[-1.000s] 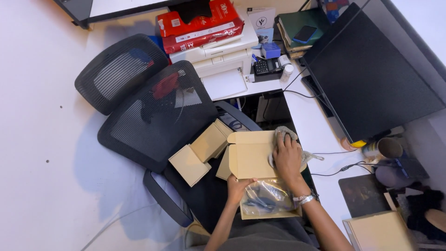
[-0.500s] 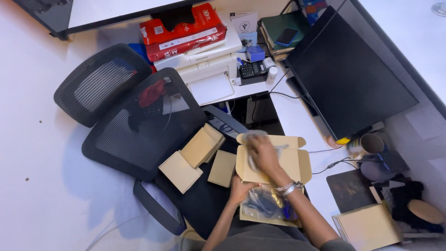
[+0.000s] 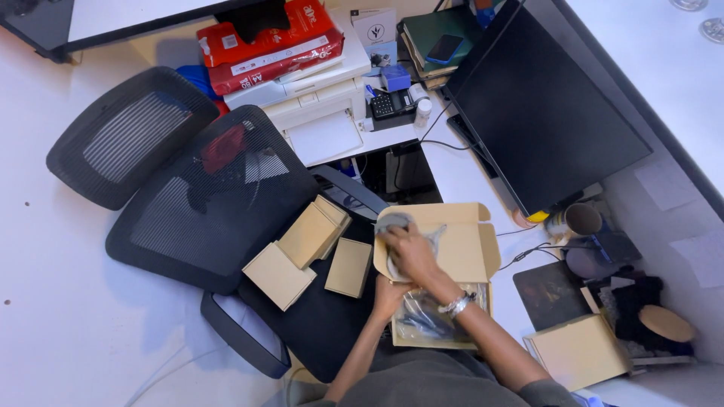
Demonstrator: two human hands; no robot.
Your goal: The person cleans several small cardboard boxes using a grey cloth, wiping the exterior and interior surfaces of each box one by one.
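My right hand [image 3: 411, 252] covers most of the grey item [image 3: 394, 224] it presses, so I can't tell its shape; my left hand [image 3: 388, 292] is half hidden under the right forearm, grip unclear; contents of the clear bag [image 3: 422, 316] in the open cardboard box [image 3: 467, 249] too blurred to identify; black monitor [image 3: 543, 105] hides the desk behind; my torso cut off at bottom edge.

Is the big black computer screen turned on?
No, the computer monitor on the white desk is fully dark, with no picture or light showing on it.
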